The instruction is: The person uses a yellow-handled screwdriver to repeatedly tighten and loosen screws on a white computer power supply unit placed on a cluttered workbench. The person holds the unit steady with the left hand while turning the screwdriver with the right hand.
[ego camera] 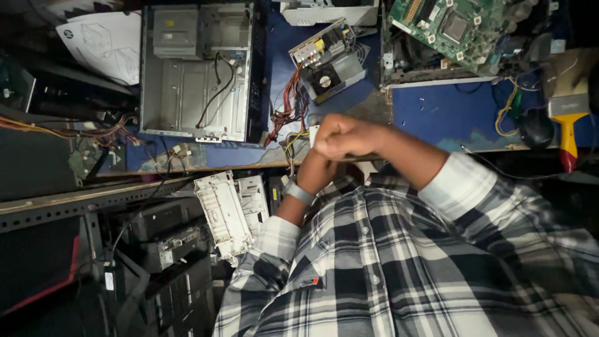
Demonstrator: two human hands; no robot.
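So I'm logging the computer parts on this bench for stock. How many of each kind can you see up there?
Open computer case: 1
Power supply box: 1
Green circuit board: 1
Total: 3
The hands are clasped together at the bench edge, holding none of them.

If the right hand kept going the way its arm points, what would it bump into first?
Probably the left hand: the right hand is closed over it already. Past that, the tangle of coloured wires at the bench edge lies in line, though depth is hard to judge.
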